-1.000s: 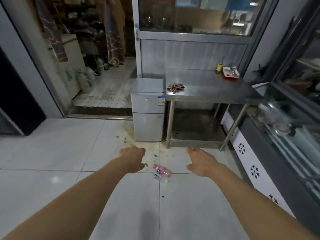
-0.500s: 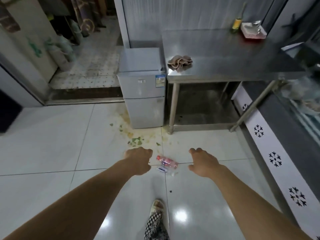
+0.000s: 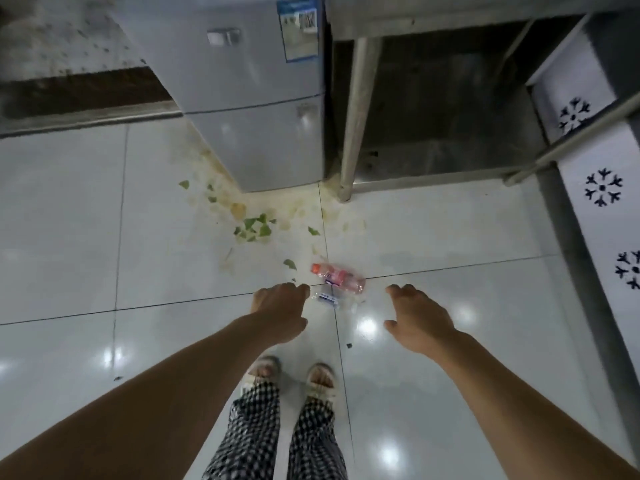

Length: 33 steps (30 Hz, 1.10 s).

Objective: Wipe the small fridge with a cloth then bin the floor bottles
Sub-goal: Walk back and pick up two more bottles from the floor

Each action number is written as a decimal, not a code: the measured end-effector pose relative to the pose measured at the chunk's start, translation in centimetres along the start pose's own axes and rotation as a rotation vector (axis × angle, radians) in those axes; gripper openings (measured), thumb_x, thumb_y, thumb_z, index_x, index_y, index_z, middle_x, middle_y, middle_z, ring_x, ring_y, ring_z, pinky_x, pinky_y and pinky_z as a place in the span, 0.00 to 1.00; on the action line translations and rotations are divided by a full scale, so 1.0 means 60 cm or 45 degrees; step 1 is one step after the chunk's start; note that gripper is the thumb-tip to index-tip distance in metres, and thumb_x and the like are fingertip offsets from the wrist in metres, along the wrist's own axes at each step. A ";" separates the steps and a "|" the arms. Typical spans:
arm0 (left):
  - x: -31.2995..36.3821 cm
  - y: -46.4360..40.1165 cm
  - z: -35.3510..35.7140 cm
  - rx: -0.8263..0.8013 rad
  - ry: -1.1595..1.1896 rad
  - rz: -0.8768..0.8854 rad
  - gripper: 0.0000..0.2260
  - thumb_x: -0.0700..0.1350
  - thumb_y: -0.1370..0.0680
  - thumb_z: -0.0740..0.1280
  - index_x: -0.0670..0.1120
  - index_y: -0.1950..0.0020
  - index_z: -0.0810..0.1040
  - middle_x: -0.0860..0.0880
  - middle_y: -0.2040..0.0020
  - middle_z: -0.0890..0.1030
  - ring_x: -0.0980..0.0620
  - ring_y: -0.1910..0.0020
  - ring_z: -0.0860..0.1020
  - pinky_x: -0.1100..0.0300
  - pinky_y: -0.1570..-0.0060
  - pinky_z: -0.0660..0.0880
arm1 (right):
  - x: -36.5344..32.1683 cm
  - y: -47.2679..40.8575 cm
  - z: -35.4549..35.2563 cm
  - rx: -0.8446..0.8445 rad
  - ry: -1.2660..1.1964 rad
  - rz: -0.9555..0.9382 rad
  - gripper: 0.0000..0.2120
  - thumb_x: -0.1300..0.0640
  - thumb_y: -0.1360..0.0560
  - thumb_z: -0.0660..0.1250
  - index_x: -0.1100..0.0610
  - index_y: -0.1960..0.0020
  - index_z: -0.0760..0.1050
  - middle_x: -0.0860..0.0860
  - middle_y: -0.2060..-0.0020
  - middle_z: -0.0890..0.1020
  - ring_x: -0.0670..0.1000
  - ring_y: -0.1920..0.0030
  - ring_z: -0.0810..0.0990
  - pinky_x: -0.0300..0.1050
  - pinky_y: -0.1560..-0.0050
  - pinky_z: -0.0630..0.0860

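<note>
Two plastic bottles lie on the white tiled floor just ahead of my feet: a pink-labelled bottle (image 3: 337, 277) with an orange cap, and a smaller clear bottle (image 3: 327, 298) with a blue label beside it. My left hand (image 3: 278, 311) hangs above the floor just left of the clear bottle, fingers loosely curled, holding nothing. My right hand (image 3: 417, 318) hovers to the right of the bottles, fingers relaxed and empty. The small grey fridge (image 3: 249, 95) stands at the top, its lower front in view. No cloth is in view.
Green vegetable scraps (image 3: 254, 226) and a yellowish spill lie on the floor before the fridge. A steel table leg (image 3: 356, 112) stands right of the fridge. A white panel with snowflake cut-outs (image 3: 602, 188) runs along the right. My sandalled feet (image 3: 294, 379) are below.
The view has tilted down and come closer to the floor; the table top and cloth have left the frame. Both hands have lowered toward the bottles, still empty.
</note>
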State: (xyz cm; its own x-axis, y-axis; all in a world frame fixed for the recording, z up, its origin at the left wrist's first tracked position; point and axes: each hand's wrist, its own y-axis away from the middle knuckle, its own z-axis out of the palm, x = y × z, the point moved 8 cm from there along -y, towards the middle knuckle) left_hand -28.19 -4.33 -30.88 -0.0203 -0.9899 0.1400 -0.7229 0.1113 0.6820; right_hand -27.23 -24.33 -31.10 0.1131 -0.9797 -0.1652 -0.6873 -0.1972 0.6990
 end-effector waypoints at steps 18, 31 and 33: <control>-0.029 -0.538 0.425 0.118 -0.177 0.322 0.23 0.50 0.26 0.68 0.48 0.33 0.66 0.49 0.37 0.74 0.48 0.37 0.71 0.52 0.40 0.67 | 0.102 -0.529 0.400 0.278 -0.320 0.132 0.27 0.55 0.27 0.68 0.55 0.31 0.62 0.55 0.39 0.71 0.57 0.40 0.71 0.49 0.46 0.72; -0.052 -0.626 0.569 0.233 -0.232 0.471 0.30 0.56 0.32 0.73 0.50 0.34 0.68 0.52 0.37 0.76 0.52 0.40 0.74 0.57 0.38 0.66 | 0.112 -0.684 0.499 0.392 -0.319 0.022 0.28 0.44 0.27 0.67 0.54 0.31 0.64 0.53 0.40 0.74 0.53 0.41 0.72 0.49 0.39 0.68; -0.056 -0.624 0.563 0.207 -0.257 0.450 0.29 0.57 0.32 0.73 0.49 0.35 0.69 0.51 0.40 0.78 0.52 0.43 0.76 0.57 0.41 0.68 | 0.115 -0.674 0.496 0.372 -0.284 0.049 0.29 0.44 0.27 0.67 0.55 0.32 0.63 0.53 0.41 0.73 0.54 0.42 0.73 0.49 0.41 0.68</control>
State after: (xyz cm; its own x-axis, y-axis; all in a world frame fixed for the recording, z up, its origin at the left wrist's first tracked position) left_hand -24.39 -8.13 -81.16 -0.4088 -0.8926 0.1902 -0.7462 0.4469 0.4933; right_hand -20.03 -22.07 -81.22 -0.0542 -0.9482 -0.3130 -0.8675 -0.1105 0.4849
